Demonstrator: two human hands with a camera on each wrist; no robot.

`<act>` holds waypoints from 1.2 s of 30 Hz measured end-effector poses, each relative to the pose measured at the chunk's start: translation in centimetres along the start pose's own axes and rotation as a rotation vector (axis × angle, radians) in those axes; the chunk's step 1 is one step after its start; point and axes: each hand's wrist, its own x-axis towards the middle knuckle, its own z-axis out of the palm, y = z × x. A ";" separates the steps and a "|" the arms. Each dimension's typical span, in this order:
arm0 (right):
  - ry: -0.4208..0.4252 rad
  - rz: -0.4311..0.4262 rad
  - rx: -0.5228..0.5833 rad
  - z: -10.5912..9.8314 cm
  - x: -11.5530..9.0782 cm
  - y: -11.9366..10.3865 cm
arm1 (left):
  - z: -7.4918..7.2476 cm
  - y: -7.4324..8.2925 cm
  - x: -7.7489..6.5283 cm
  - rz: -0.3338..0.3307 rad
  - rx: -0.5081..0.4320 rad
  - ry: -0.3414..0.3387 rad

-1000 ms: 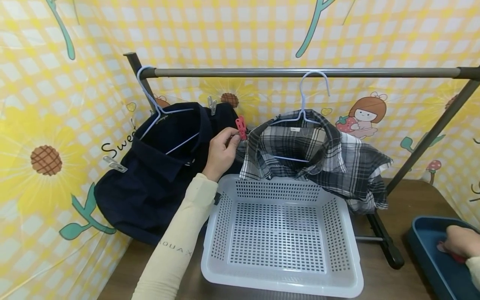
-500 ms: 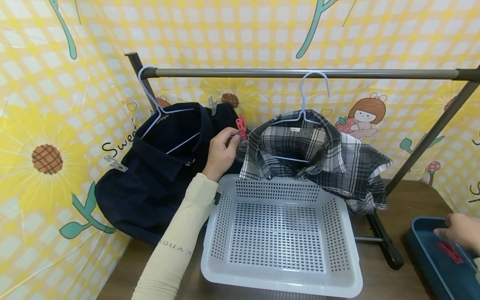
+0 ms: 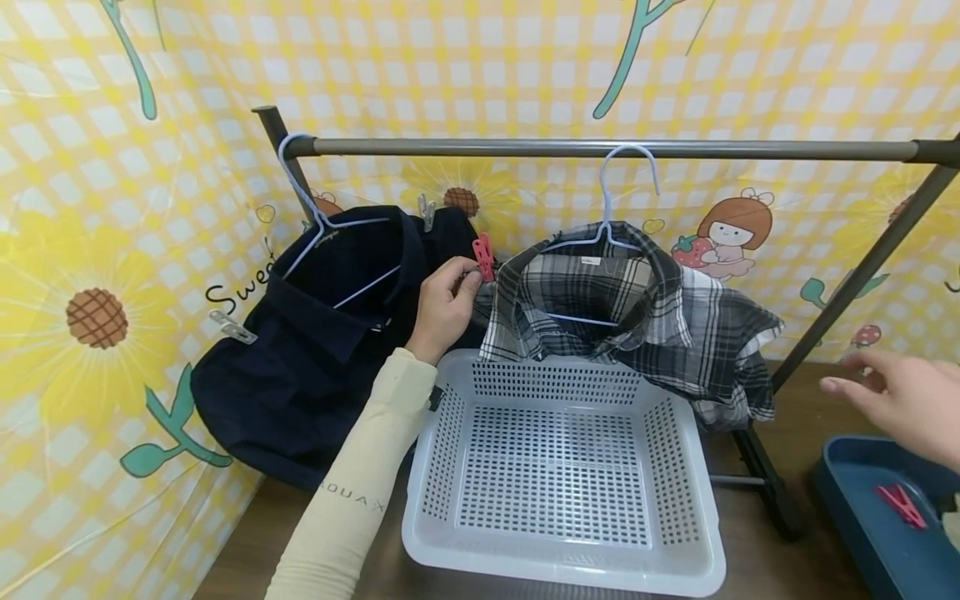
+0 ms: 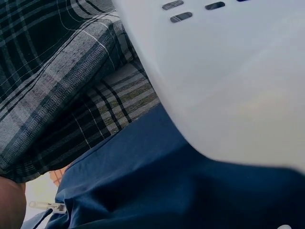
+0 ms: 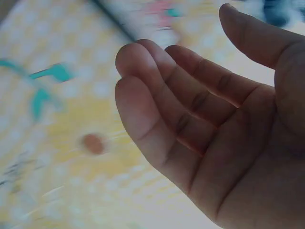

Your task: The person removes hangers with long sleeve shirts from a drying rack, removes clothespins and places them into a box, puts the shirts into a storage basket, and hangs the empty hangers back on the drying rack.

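A dark plaid shirt (image 3: 712, 325) hangs by a pale blue hanger (image 3: 606, 200) on the rack bar. My left hand (image 3: 444, 307) pinches the shirt's left shoulder, right beside a red clothespin (image 3: 483, 255); the exact grip is partly hidden. My fingers fall mostly outside the left wrist view, where the plaid cloth (image 4: 71, 90) fills the upper left. My right hand (image 3: 911, 400) is raised over a blue tray (image 3: 840, 492), thumb and fingers apart. The right wrist view shows the palm (image 5: 238, 152) with loosely extended fingers and nothing visible in them. Another red clothespin (image 3: 902, 506) lies in the tray.
A navy shirt (image 3: 300, 392) hangs at left on its own hanger, with clear clothespins (image 3: 234, 327) at its shoulders. Beneath the shirts stands a white perforated basket (image 3: 562, 575). The metal rack bar (image 3: 465, 147) spans the back, with a slanting leg (image 3: 862, 275) at right.
My right hand has risen out of the blue tray, away from the red clothespin lying there, and its fingers now point left. My left hand has stayed in place.
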 end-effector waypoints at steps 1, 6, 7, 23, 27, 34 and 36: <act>0.014 -0.016 -0.007 -0.5 0.0 -1.3 | 0.1 -0.5 0.0 -0.001 0.002 0.001; 0.096 -0.182 -0.009 -2.2 0.2 -6.9 | 0.6 -2.9 0.0 0.005 0.011 0.010; 0.110 -0.223 0.005 -2.4 0.4 -7.8 | 0.5 -3.1 0.0 0.008 0.012 0.010; 0.133 -0.680 0.318 -2.3 3.3 -20.7 | 0.3 -3.3 -0.1 0.016 0.010 -0.007; 0.120 -0.739 0.375 -1.7 4.5 -22.8 | 0.2 -3.3 -0.1 0.026 0.005 -0.005; 0.046 -0.737 0.498 -1.1 6.7 -25.4 | 0.2 -3.3 -0.1 0.019 0.017 -0.015; 0.017 -0.721 0.541 -1.1 7.3 -26.1 | 0.2 -3.4 -0.1 0.019 0.024 -0.019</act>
